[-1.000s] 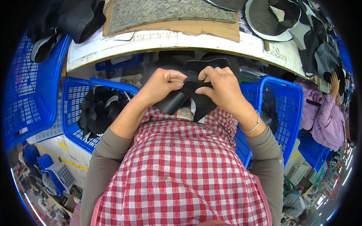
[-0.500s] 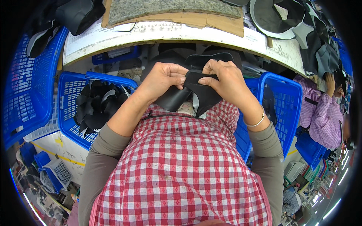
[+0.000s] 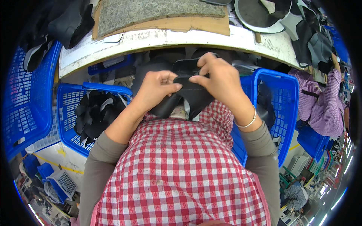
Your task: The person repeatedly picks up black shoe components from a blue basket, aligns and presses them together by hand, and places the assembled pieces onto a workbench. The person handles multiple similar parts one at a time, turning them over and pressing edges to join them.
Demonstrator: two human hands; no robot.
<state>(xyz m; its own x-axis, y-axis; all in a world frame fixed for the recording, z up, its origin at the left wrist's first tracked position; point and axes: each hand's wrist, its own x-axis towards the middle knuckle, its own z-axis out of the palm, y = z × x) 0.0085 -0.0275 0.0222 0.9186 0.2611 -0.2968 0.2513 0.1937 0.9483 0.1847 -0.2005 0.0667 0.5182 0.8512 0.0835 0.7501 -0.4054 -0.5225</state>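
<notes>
A black shoe upper piece (image 3: 195,98), seemingly leather or fabric with a pale underside showing low down, is held up over my lap in front of the table edge. My left hand (image 3: 155,90) pinches its left upper edge between thumb and fingers. At the upper right edge, my right hand (image 3: 222,78), with a bracelet at the wrist, grips it with the thumb in front and the fingers curled, slightly blurred. More black material hangs behind and below the piece; whether it is joined on, I cannot tell.
A worktable (image 3: 151,47) spans ahead, carrying a grey stone slab (image 3: 162,15) on cardboard. Black pieces fill a blue basket (image 3: 69,130) at left; another blue basket (image 3: 294,113) stands at right. Beyond it sits a co-worker in a checked purple sleeve (image 3: 326,113).
Both hands and the black piece have shifted slightly left in view. My right fingers have lifted and curled near the upper edge, and the whole view has tilted a little.
</notes>
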